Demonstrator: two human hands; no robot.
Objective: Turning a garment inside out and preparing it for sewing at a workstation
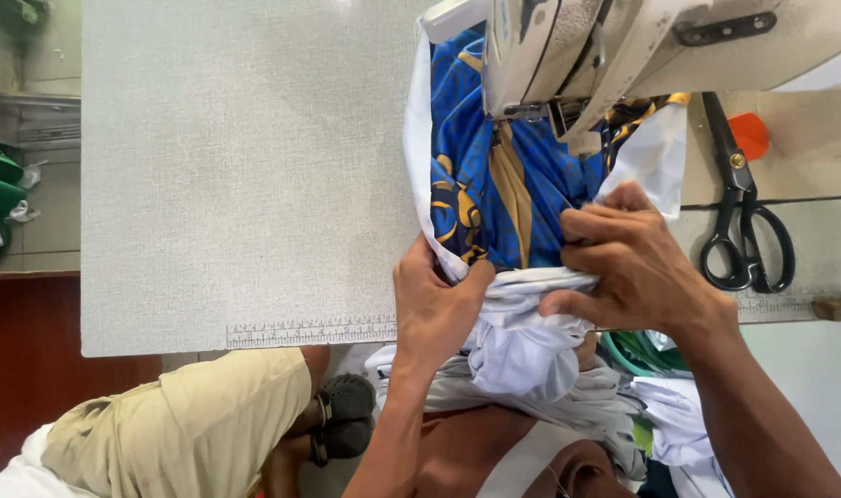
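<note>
The blue and gold patterned garment [494, 175] with white lining lies bunched on the grey desk [245, 166], feeding under the head of the cream sewing machine [623, 46] at twelve o'clock. The left hand [434, 304] has its grip closed on the white fabric edge at the desk's front, thumb pressed into the fold. The right hand [628, 267], at three o'clock from it, pinches the same cloth, fingers curled tight. Black scissors [743, 212] lie on the desk at three o'clock, well apart from the hands.
</note>
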